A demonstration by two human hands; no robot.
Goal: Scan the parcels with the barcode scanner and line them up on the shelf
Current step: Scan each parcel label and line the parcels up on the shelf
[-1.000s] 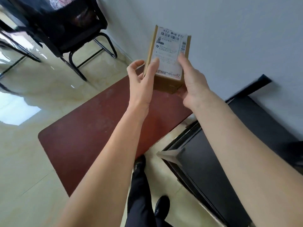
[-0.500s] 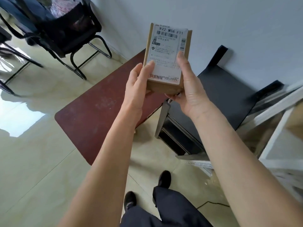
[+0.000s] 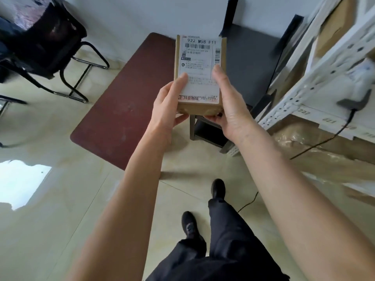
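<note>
Head view, sole view available. The parcel (image 3: 199,74), a small brown carton with a white shipping label facing the camera, is held upright in mid-air, clear of every surface. All positions below are given relative to this parcel.

The left hand (image 3: 166,110) grips the parcel's lower left edge: thumb laid on the label face, remaining fingers curled beneath the base. The right hand (image 3: 230,106) grips the lower right edge likewise, thumb up the label's right side, fingers wrapped under. Both hands are closed firmly on the carton; neither is free.

To the right of the parcel stands the white metal shelf (image 3: 316,78), with numbered tags along its lower rail. On that shelf, well to the right, lies a grey object with a black cable trailing down, probably the barcode scanner (image 3: 354,102); blur prevents certainty. Behind and left of the parcel is a dark red table (image 3: 125,102); directly behind, a black cabinet (image 3: 251,63); far left, a black chair (image 3: 46,41).

Assessment: the step in hand is carrying the parcel to the scanning point, barcode exposed. The next move requires releasing one hand to take the scanner, or presenting the barcode to it, before shelving.
</note>
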